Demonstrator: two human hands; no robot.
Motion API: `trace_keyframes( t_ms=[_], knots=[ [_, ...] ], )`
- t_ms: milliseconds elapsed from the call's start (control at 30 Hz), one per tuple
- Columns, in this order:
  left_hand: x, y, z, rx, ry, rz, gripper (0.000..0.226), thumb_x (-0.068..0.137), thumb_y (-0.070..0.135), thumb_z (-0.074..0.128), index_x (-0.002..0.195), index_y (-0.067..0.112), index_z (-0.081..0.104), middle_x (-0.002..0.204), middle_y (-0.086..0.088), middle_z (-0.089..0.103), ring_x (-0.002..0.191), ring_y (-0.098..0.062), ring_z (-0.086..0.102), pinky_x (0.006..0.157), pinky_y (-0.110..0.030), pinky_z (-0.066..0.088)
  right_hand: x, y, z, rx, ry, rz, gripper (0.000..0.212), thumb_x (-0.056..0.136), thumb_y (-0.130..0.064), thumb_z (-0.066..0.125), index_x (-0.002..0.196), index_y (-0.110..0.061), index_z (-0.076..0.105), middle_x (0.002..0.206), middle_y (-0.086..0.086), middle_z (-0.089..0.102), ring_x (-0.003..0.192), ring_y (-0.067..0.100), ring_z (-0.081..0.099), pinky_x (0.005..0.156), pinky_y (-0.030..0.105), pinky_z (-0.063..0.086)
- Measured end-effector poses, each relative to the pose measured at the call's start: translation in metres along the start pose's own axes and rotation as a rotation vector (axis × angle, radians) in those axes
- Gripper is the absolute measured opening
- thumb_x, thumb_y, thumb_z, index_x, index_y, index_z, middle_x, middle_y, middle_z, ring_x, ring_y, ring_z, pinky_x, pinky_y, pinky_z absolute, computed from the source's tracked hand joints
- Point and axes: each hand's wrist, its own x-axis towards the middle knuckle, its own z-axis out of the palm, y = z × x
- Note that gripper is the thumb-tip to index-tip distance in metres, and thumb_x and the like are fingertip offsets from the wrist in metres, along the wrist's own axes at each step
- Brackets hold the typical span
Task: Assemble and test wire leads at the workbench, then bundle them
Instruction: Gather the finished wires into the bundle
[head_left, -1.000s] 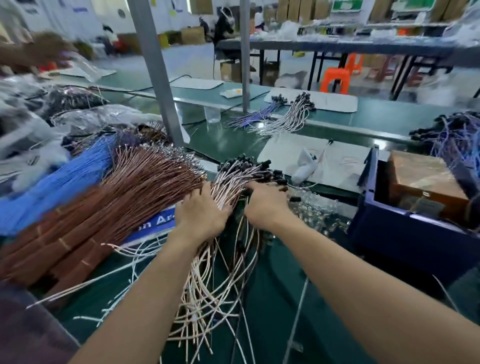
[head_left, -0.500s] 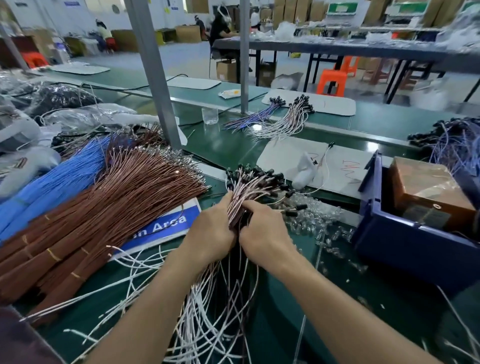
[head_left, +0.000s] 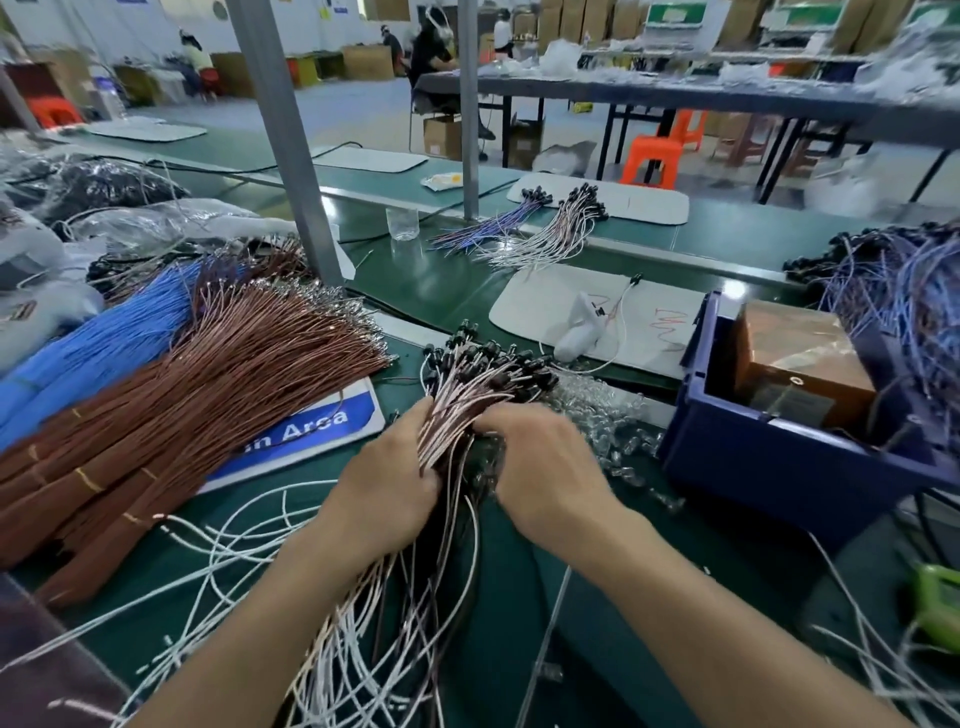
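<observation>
Left grip and right grip, side by side, grasping one bundle of wires; black plugs just beyond, brown wires to the left.

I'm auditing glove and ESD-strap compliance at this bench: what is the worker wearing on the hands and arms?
Nothing visible. The left hand and right hand are bare: no gloves, rings, watch or wrist strap. The left forearm and right forearm are uncovered to the picture's lower edge; no sleeve shows.
</observation>
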Motion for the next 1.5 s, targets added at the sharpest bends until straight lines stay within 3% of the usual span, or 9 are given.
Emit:
trace_keyframes(
  t_ms=[133, 333, 633, 733, 833, 933, 1067, 1267, 1500],
  knots=[
    [0.002, 0.015, 0.006, 0.152, 0.230, 0.138, 0.071, 0.091, 0.020, 0.062, 0.158, 0.021, 0.037, 0.167, 0.001, 0.031, 0.152, -0.016, 0.030, 0.122, -0.026, 0.013, 0.010, 0.020, -0.012, -0.255, -0.081, 0.153, 0.042, 0.084, 0.001, 0.060, 0.116, -0.023, 0.069, 0.110, 0.008, 0.066, 0.094, 0.025, 0.047, 0.084, 0.034, 0.034],
    [0.019, 0.034, 0.038, 0.281, 0.084, 0.334, 0.071, 0.094, 0.034, 0.063, 0.158, 0.026, 0.033, 0.165, 0.005, 0.034, 0.155, -0.013, 0.018, 0.126, -0.032, 0.000, 0.012, 0.018, -0.021, -0.281, -0.010, 0.104, 0.033, 0.085, -0.001, 0.057, 0.106, -0.022, 0.071, 0.104, 0.005, 0.068, 0.108, 0.027, 0.056, 0.088, 0.038, 0.042],
    [0.026, 0.009, 0.040, 0.243, 0.159, 0.329, 0.056, 0.097, 0.023, 0.058, 0.151, 0.030, 0.045, 0.156, 0.008, 0.049, 0.151, -0.008, 0.030, 0.129, -0.036, 0.013, -0.002, 0.005, -0.056, -0.358, -0.155, -0.034, 0.029, 0.086, -0.005, 0.055, 0.110, -0.021, 0.063, 0.104, 0.003, 0.060, 0.087, 0.028, 0.059, 0.068, 0.035, 0.041],
    [0.028, 0.009, 0.042, 0.162, 0.159, 0.310, 0.053, 0.100, 0.024, 0.050, 0.152, 0.031, 0.044, 0.159, 0.010, 0.045, 0.152, -0.005, 0.026, 0.128, -0.032, 0.008, -0.004, -0.004, -0.067, -0.423, -0.049, -0.103, 0.017, 0.090, -0.009, 0.055, 0.095, -0.024, 0.060, 0.076, -0.002, 0.058, 0.066, 0.023, 0.048, 0.062, 0.035, 0.032],
    [0.029, 0.007, 0.043, 0.155, 0.147, 0.338, 0.044, 0.101, 0.030, 0.046, 0.143, 0.029, 0.059, 0.158, 0.008, 0.046, 0.153, -0.007, 0.026, 0.128, -0.034, 0.010, -0.005, -0.011, -0.073, -0.517, -0.001, -0.216, 0.021, 0.088, -0.006, 0.054, 0.083, -0.024, 0.061, 0.059, -0.009, 0.041, 0.070, 0.020, 0.053, 0.074, 0.031, 0.030],
    [0.028, 0.006, 0.042, 0.109, 0.157, 0.335, 0.040, 0.098, 0.033, 0.046, 0.129, 0.026, 0.071, 0.156, 0.005, 0.050, 0.151, -0.010, 0.031, 0.125, -0.031, 0.011, -0.008, -0.014, -0.082, -0.493, -0.015, -0.226, 0.022, 0.089, -0.007, 0.054, 0.081, -0.025, 0.064, 0.066, -0.006, 0.058, 0.068, 0.021, 0.057, 0.088, 0.035, 0.046],
    [0.028, 0.001, 0.038, 0.089, 0.186, 0.382, 0.026, 0.095, 0.021, 0.060, 0.114, 0.025, 0.078, 0.145, 0.002, 0.061, 0.144, -0.017, 0.044, 0.125, -0.034, 0.018, -0.021, -0.026, -0.094, -0.460, -0.033, -0.165, 0.013, 0.089, -0.010, 0.061, 0.084, -0.021, 0.065, 0.071, 0.002, 0.063, 0.066, 0.028, 0.062, 0.064, 0.037, 0.056],
    [0.027, 0.005, 0.033, 0.024, 0.205, 0.336, 0.025, 0.084, 0.010, 0.075, 0.104, 0.022, 0.081, 0.137, 0.000, 0.067, 0.139, -0.019, 0.050, 0.125, -0.036, 0.025, -0.048, -0.038, -0.128, -0.487, -0.023, -0.075, 0.014, 0.088, -0.011, 0.064, 0.091, -0.023, 0.071, 0.079, 0.002, 0.068, 0.070, 0.027, 0.066, 0.071, 0.042, 0.059],
    [0.027, 0.002, 0.026, -0.019, 0.170, 0.320, 0.028, 0.076, 0.016, 0.086, 0.103, 0.022, 0.081, 0.138, 0.003, 0.066, 0.141, -0.015, 0.048, 0.120, -0.023, 0.019, -0.090, -0.022, -0.178, -0.309, 0.218, -0.064, 0.010, 0.084, -0.028, 0.069, 0.083, -0.036, 0.074, 0.069, -0.020, 0.070, 0.061, 0.002, 0.066, 0.063, 0.034, 0.062]
  ],
)
